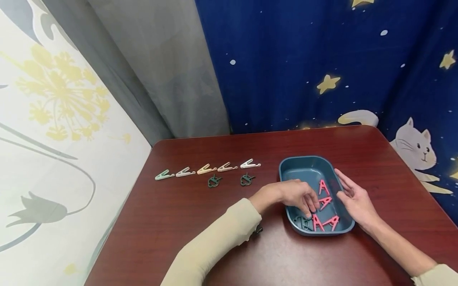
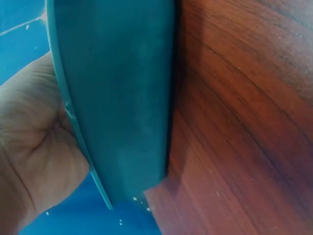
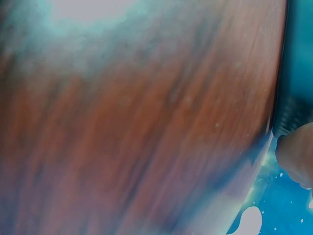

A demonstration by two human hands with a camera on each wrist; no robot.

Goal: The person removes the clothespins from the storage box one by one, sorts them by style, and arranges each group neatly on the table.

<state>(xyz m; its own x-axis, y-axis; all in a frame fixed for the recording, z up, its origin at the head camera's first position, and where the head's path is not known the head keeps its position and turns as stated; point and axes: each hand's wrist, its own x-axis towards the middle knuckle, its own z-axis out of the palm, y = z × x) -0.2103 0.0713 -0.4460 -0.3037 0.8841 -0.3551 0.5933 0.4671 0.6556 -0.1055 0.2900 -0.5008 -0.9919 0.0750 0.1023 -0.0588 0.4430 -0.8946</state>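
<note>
A dark teal tray (image 1: 310, 162) holds several pink clothes pegs (image 1: 323, 186) and some dark green clips (image 1: 301, 223) at its near left corner. My left hand (image 1: 295, 194) reaches over the left rim, its bent fingers pointing down at the green clips; I cannot tell whether they pinch one. In the left wrist view the tray's outer wall (image 2: 117, 98) hides those fingers. My right hand (image 1: 359, 204) rests against the right side of the tray, fingers straight along the wall and thumb at the rim. The right wrist view catches just a fingertip (image 3: 297, 154) beside the wall.
Several pale pegs lie in a row at the back left, from a light green peg (image 1: 164, 174) to a white peg (image 1: 249, 163). Below the row lie two dark green round clips, a left one (image 1: 214, 181) and a right one (image 1: 246, 179). Curtains hang behind the wooden table (image 1: 186, 222).
</note>
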